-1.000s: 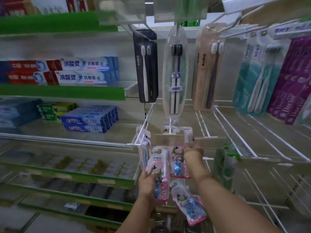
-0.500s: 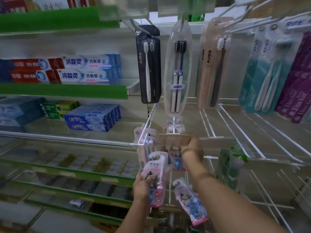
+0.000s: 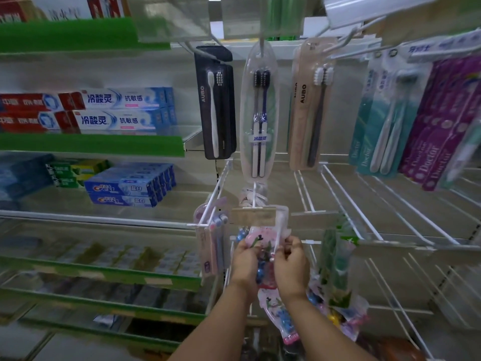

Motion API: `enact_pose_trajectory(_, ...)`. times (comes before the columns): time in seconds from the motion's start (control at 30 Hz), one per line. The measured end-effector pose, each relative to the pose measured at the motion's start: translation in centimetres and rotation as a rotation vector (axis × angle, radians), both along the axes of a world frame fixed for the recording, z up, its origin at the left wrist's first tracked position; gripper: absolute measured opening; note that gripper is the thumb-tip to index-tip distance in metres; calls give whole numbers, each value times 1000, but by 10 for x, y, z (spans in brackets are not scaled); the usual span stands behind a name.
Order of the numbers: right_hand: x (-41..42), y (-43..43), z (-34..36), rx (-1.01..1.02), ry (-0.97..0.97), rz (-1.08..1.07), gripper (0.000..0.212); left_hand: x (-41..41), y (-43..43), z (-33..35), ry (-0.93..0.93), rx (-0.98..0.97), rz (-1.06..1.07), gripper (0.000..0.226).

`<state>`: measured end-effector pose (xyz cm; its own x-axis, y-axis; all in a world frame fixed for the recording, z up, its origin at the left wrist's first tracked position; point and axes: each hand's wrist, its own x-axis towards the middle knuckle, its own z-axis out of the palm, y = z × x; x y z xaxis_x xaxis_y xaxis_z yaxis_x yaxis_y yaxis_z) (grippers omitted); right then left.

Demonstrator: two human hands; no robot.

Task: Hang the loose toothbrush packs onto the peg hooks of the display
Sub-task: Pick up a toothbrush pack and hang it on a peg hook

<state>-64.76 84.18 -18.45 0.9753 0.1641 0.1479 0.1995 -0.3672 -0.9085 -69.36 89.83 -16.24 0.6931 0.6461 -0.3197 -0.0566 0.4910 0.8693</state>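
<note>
Pack (image 3: pixel 254 239), pink, children's toothbrush: gripped by both hands just below the front end of the middle peg hook (image 3: pixel 253 195), under its tan price tag (image 3: pixel 253 217). Long axis upright, hanging end uppermost, hole itself not discernible. Left hand (image 3: pixel 244 259): fingers curled round left edge, directly beneath the hook line, the nearer of the two. Right hand (image 3: pixel 291 259): fingertips pinching right edge. Judged next: short lift up and onto hook tip. Further pink packs (image 3: pixel 277 315) dangling beneath right wrist, hold unclear. Green packs (image 3: pixel 335 264) on neighbouring hook, right side
</note>
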Motion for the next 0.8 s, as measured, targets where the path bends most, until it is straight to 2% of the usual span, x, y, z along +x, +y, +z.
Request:
enact_pose_trajectory(0.2,23,16,14,-16,54,77,8,13,12,5,16,69,61,22)
enact_pose_trajectory(0.4,35,34,14,-162,78,135,7,13,30,-6,77,82,79,19)
enact_pose_trajectory(0.53,44,36,15,-227,113,90,9,16,27,-11,95,63,55,34)
enact_pose_trajectory(0.67,48,25,0,-148,126,58,12,19,19,-35,177,86,28,46)
enact_pose_trajectory(0.8,44,-1,-41,-240,169,31,21,22,14,-77,293,38,25,44)
